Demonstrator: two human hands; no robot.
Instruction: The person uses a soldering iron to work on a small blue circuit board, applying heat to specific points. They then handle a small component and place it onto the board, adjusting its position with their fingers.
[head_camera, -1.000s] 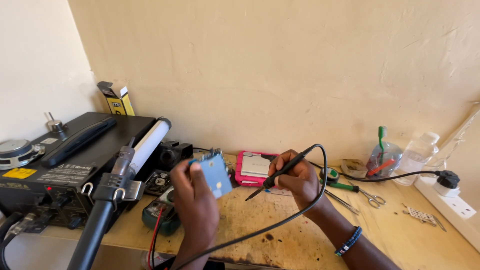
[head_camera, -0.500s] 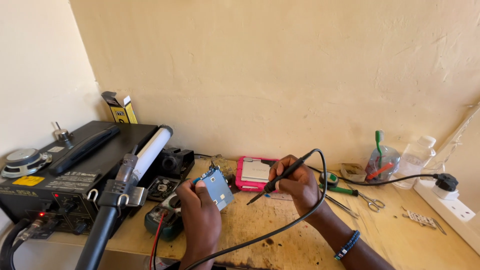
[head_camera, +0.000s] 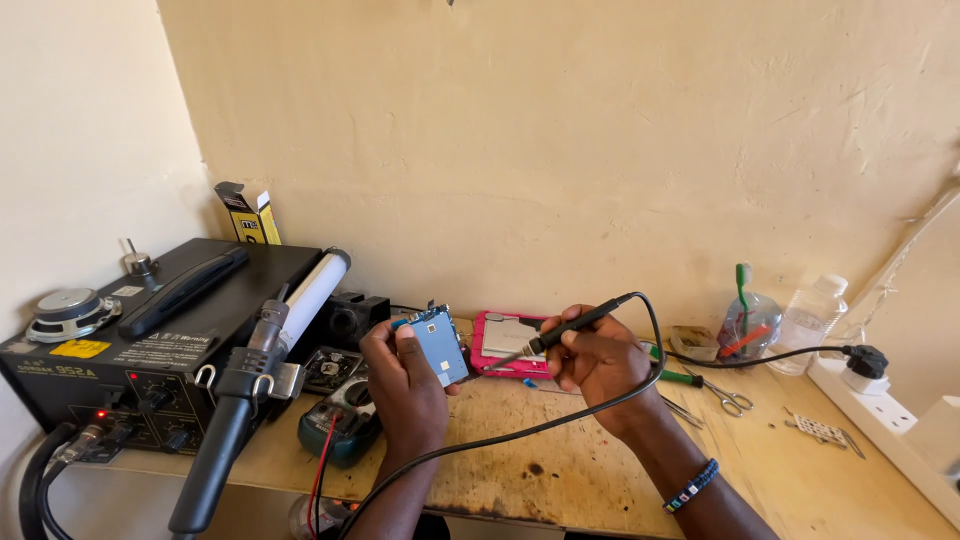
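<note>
An electronics repair workshop. Shown by a black rework station (head_camera: 150, 350) with hot-air wand (head_camera: 240, 400), a multimeter (head_camera: 340, 425), and a scorched wooden bench (head_camera: 560, 470) against bare plaster.

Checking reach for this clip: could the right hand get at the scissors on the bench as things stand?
Probably yes, but not freely: the right hand grips the soldering iron. The scissors lie uncovered on the wooden bench, just right of it.

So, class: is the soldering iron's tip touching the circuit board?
Cannot tell. In the head view the soldering iron in the right hand points at the circuit board held by the left hand, but its tip end is too small to show contact or a gap.
</note>
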